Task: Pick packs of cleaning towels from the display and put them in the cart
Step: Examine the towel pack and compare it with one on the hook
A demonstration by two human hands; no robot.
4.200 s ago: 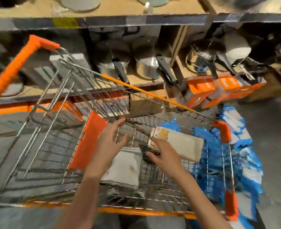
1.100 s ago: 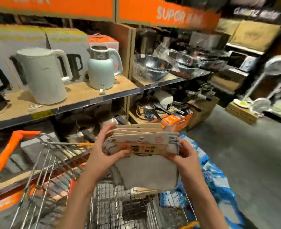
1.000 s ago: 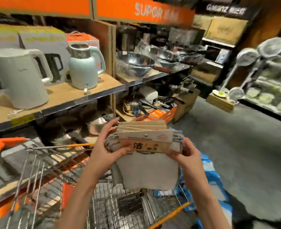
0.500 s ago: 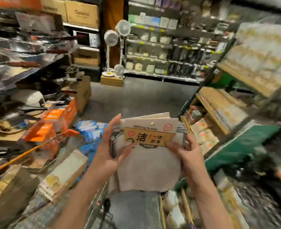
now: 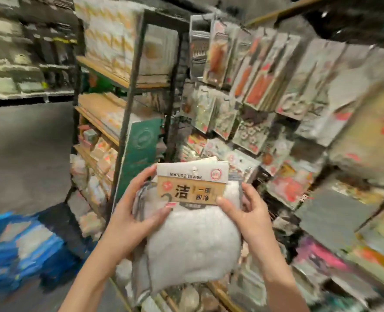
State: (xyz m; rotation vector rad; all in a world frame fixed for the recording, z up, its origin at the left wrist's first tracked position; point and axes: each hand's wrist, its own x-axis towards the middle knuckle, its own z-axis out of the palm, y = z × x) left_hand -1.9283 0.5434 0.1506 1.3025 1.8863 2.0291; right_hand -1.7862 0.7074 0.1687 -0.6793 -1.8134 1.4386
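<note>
Head view. You hold a stack of cleaning-towel packs (image 5: 193, 239) upright in front of you, between both hands, above the aisle floor (image 5: 24, 154). Your left hand (image 5: 132, 212) grips the stack's left edge, thumb pressed on the front just below the card label (image 5: 192, 188), fingers curled behind. Your right hand (image 5: 249, 212) grips the right edge, thumb on the label's lower right corner. The grey cloth hangs below the label. Behind the stack stands a shelf rack (image 5: 130, 91) with a green panel (image 5: 139, 152); to the right, blurred hanging packets (image 5: 254, 82). Blue packages (image 5: 17, 248) lie at lower left.
</note>
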